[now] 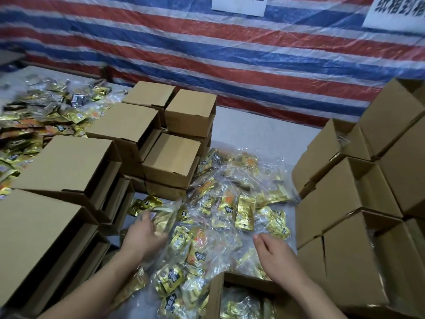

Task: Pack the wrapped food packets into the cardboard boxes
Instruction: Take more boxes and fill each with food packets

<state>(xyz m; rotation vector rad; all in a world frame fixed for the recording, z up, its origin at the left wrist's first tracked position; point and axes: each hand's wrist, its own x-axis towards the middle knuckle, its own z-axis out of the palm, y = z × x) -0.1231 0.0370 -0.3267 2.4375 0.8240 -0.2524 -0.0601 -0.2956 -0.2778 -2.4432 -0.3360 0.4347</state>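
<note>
1. On the bench (257, 127), between stacked closed boxes (170, 157) and open ones (340, 192), gold packets (245, 211) lie heaped, long axes pointing every way
2. Left hand (143, 236) grips a clear bag of packets (164, 218)
3. Right hand (274, 253) hovers, fingers relaxed, above the near open box (220, 293)

Grey table (259, 132) bears gold packets (230, 203) and cardboard boxes (170, 157).

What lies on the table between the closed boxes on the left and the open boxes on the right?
In the head view, a heap of gold packets in clear bags fills that stretch.
</note>
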